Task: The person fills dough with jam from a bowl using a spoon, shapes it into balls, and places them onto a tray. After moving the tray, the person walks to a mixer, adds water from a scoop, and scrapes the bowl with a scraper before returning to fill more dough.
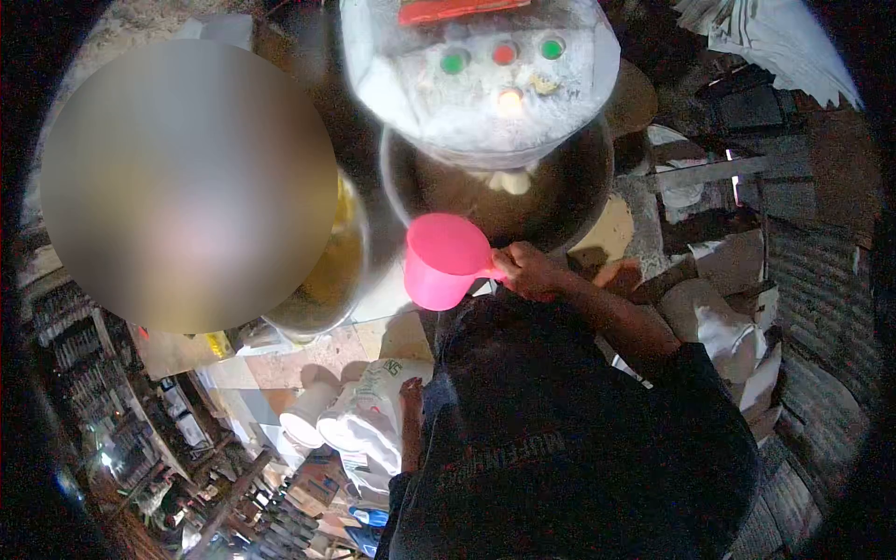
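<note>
Near the middle of the frame, the right hand (528, 272) had its grip closed around the handle of a pink dipper (437, 275), which hung at the lower left edge of a large round bowl (403, 177); I couldn't tell whether it touched the rim. Above the bowl, at the top centre, stood a whitish machine head (467, 117) with two green buttons (455, 63), a red button (505, 54) and a glowing lamp (511, 99). A pale lump (511, 181) showed just under it. Lower, left of centre, the left hand (411, 392) hung beside a white sack (378, 397); whether its grip held anything, I couldn't tell. A white bucket (303, 420) stood left of the sack.
</note>
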Motion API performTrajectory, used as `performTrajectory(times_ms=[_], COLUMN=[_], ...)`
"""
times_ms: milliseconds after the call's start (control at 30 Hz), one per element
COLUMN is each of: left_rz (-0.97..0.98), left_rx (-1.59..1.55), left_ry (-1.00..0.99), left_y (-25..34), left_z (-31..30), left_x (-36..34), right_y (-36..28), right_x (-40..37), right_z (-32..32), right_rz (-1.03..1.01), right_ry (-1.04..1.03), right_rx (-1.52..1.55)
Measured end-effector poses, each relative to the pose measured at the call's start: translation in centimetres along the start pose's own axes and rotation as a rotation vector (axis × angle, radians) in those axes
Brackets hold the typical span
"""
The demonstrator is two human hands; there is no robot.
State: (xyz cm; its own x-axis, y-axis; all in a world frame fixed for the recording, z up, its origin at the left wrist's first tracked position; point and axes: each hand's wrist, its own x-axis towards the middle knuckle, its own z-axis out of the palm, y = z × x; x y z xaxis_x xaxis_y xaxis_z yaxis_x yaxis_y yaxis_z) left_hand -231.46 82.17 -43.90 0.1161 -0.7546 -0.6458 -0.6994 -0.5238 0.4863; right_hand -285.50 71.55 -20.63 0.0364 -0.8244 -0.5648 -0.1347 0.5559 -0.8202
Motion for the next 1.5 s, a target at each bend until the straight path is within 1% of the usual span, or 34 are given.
performTrajectory(times_ms=[33,100,133,200,233,267,300,367,433,467,533,567,600,633,667,733,767,833,867,933,1000,1033,1067,1100,1133,1167,1200,1233,1267,1300,1333,1367,1433,1500], left_rz=[-0.224,-0.167,-0.11,-0.123,-0.136,-0.137,-0.2,-0.265,-0.072,-0.072,-0.288,-0.287,-0.22,-0.152,-0.152,-0.126,-0.125,-0.288,-0.287,-0.076,-0.127,-0.178,-0.179,-0.246,-0.312,-0.311,-0.25,-0.189,-0.189,-0.272,-0.355,-0.355,-0.26,-0.279], left_rx=[-0.085,-0.096,-0.108,-0.168,-0.229,-0.228,-0.248,-0.267,-0.451,-0.451,-0.094,-0.094,-0.171,-0.247,-0.246,0.026,0.026,-0.224,-0.223,-0.213,-0.21,-0.207,-0.207,-0.171,-0.135,-0.135,-0.241,-0.347,-0.347,-0.295,-0.243,-0.244,-0.045,-0.15], left_ry=[-0.039,-0.061,-0.082,-0.072,-0.061,-0.061,-0.078,-0.095,-0.092,-0.092,-0.089,-0.089,-0.116,-0.143,-0.144,-0.11,-0.111,-0.105,-0.106,-0.152,-0.128,-0.102,-0.103,-0.109,-0.114,-0.114,-0.126,-0.138,-0.138,-0.132,-0.126,-0.126,-0.079,-0.108], left_y=[-0.1,-1.2,-1.3,-0.7,-0.3,-0.4,-0.7,-1.7,-1.8,-1.7,0.7,0.9,-0.4,-0.5,-0.7,0.7,1.1,0.9,0.8,0.2,1.0,1.4,1.8,1.7,1.5,1.3,1.0,0.8,0.6,2.6,4.1,4.8,4.5,2.5], left_z=[0.1,0.1,0.1,0.3,0.3,0.4,0.6,0.8,0.6,0.5,0.1,0.1,0.2,0.2,0.1,-0.2,-0.1,0.3,0.2,-0.2,-0.2,-0.1,-0.2,-0.1,-0.1,0.1,0.2,0.3,0.3,0.0,-0.2,-0.3,-0.2,-0.1], left_x=[0.1,0.6,0.7,0.2,-0.1,0.0,0.2,0.4,0.0,0.2,0.1,-0.2,0.0,0.0,0.1,0.0,-0.2,-0.2,-0.1,0.3,-0.4,-0.6,-0.6,-0.4,-0.1,0.0,-0.1,-0.2,0.0,-0.8,-1.4,-1.7,-1.8,-1.1], right_y=[1.6,6.0,5.2,3.0,1.5,-0.1,-1.0,-1.4,-1.3,-1.0,-0.6,-0.4,-0.3,-0.8,-1.5,-1.9,-1.6,-1.8,-2.0,-1.4,1.1,-0.3,-2.0,-3.1,-2.1,-0.3,-0.2,-0.2,-0.3,-0.9,-1.6,-2.3,-2.4,-1.3], right_x=[0.7,2.7,2.4,1.5,0.8,0.1,-0.3,-0.5,-0.5,-0.4,-0.3,-0.2,-0.2,-0.4,-0.8,-0.7,-0.5,-0.6,-0.7,-0.7,0.0,-0.4,-1.0,-1.3,-1.0,-0.5,-0.5,-0.4,-0.3,-0.4,-0.7,-1.0,-1.0,-0.2], right_z=[0.4,1.6,1.4,0.8,0.5,0.1,0.0,-0.2,-0.1,0.0,0.2,0.4,0.6,0.4,0.1,-0.2,-0.2,-0.3,-0.5,-0.3,0.7,0.2,-0.4,-0.7,-0.5,-0.1,0.0,0.0,-0.1,-0.2,-0.4,-0.5,-0.6,-0.3], right_rz=[0.0,-0.369,-0.367,-0.208,-0.207,-0.119,-0.03,-0.01,0.012,0.008,0.003,-0.008,-0.021,-0.021,0.03,0.082,0.066,0.049,0.069,0.091,-0.337,-0.336,-0.137,0.061,0.06,-0.122,-0.304,-0.304,-0.172,-0.039,-0.039,-0.026,-0.015,0.124], right_ry=[0.001,0.093,0.093,0.009,0.009,0.002,-0.006,-0.032,-0.057,-0.066,-0.073,-0.039,-0.004,-0.003,-0.032,-0.059,-0.066,-0.071,-0.092,-0.112,0.039,0.04,-0.037,-0.113,-0.112,-0.042,0.028,0.028,-0.028,-0.085,-0.085,-0.088,-0.091,-0.147], right_rx=[0.0,-0.341,-0.341,-0.155,-0.155,-0.073,0.008,0.044,0.08,0.096,0.111,0.104,0.096,0.097,0.08,0.063,0.017,-0.029,-0.008,0.014,-0.063,-0.063,-0.055,-0.048,-0.049,-0.204,-0.358,-0.358,-0.235,-0.11,-0.111,-0.092,-0.074,-0.049])
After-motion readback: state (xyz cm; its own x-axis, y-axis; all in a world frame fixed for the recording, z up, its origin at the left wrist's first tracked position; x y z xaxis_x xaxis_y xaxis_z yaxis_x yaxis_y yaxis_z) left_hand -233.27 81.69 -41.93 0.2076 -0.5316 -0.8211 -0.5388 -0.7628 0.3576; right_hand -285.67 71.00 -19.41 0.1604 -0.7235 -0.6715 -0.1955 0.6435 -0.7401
